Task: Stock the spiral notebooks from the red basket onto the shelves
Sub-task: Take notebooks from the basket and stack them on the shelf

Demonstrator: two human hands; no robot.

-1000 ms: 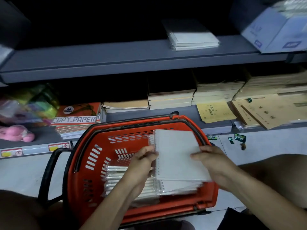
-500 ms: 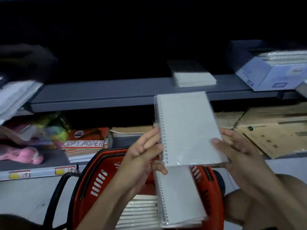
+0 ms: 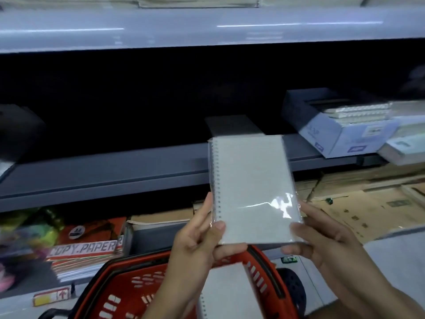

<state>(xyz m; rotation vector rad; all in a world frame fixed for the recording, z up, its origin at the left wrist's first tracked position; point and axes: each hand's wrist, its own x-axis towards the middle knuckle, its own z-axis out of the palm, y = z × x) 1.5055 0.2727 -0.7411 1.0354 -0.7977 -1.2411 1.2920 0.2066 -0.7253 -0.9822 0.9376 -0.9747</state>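
Both hands, left and right, clamp one notebook near the shelf front edge; more remain in basket.

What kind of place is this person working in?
Most likely a stationery shop. Grey metal shelves hold packs of copy paper and a blue-and-white box of spiral pads, and a red plastic shopping basket sits below the plastic-wrapped white spiral notebook being held.
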